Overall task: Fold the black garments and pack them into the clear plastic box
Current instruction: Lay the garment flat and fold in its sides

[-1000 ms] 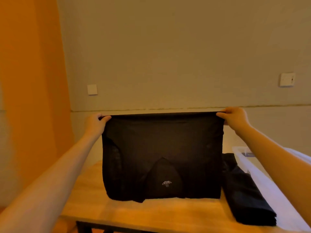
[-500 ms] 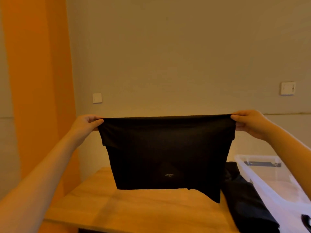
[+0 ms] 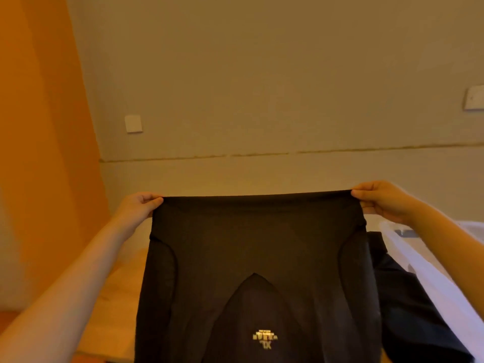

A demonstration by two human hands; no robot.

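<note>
Hands hold up a black garment (image 3: 251, 258) by its top edge — the left hand (image 3: 136, 209) pinches the left corner and the right hand (image 3: 382, 201) pinches the right corner, each grip clamped on the cloth. It hangs stretched flat above the wooden table (image 3: 120, 284). More black garments (image 3: 408, 310) lie on the table to the right — just beside the clear plastic box (image 3: 424, 260).

Black garment (image 3: 256, 258) now lower, nearer, neckline unfolded.
</note>
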